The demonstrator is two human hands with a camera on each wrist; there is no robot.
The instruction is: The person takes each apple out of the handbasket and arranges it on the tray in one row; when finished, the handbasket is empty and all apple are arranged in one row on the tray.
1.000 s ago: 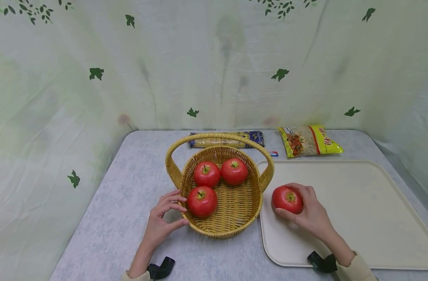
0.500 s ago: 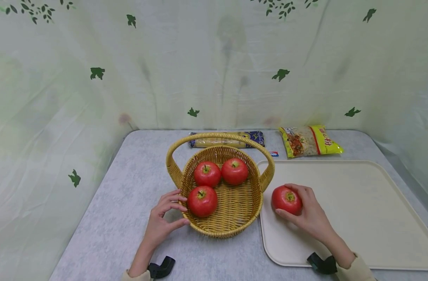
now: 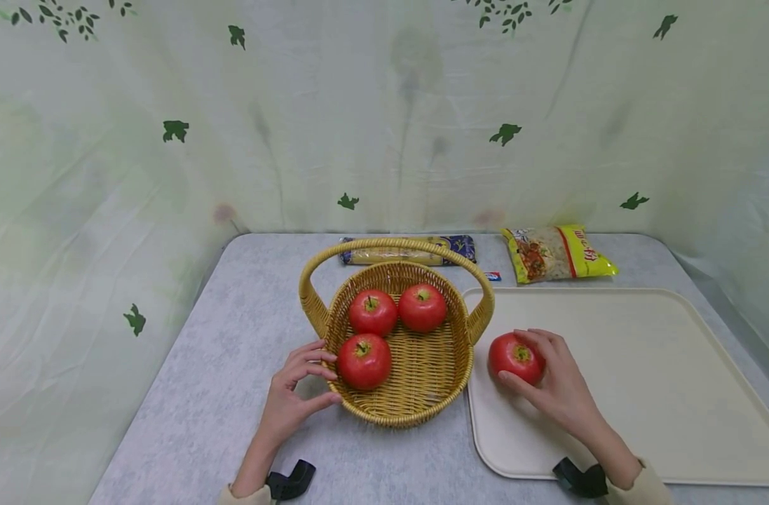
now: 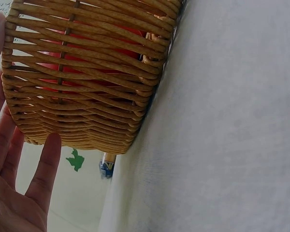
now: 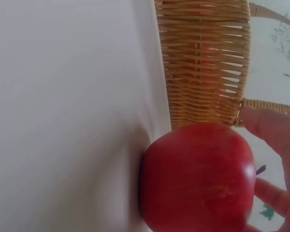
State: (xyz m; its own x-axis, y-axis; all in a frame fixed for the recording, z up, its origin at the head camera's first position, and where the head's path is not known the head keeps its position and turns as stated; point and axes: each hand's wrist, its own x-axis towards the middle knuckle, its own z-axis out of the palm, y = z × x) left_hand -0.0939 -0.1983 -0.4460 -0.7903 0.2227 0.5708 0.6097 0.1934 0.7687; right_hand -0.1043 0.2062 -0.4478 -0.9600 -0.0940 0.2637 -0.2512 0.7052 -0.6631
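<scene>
A round wicker basket (image 3: 425,382) with a tall arched handle holds a red apple (image 3: 363,361) at its near left and two more red apples (image 3: 423,308) farther back. At the basket's left side, my left hand (image 3: 289,393) touches the rim with spread, mostly straight fingers. The left wrist view shows these fingers (image 4: 42,176) along the woven wall. On the cream tray (image 3: 636,393) sits another red apple (image 3: 515,359), with the fingers and thumb of my right hand (image 3: 561,386) curved round it. In the right wrist view, this apple (image 5: 198,179) stands against the tray surface.
Behind the basket lies a long blue-and-yellow packet (image 3: 393,254). A yellow food bag (image 3: 557,254) is at the back right, beyond the tray. A small red-and-blue packet (image 3: 492,276) lies between them. The tray's left edge is close beside the basket.
The thumb of my right hand has shifted slightly along the apple's near side. The apples, the basket and my left hand keep their places.
</scene>
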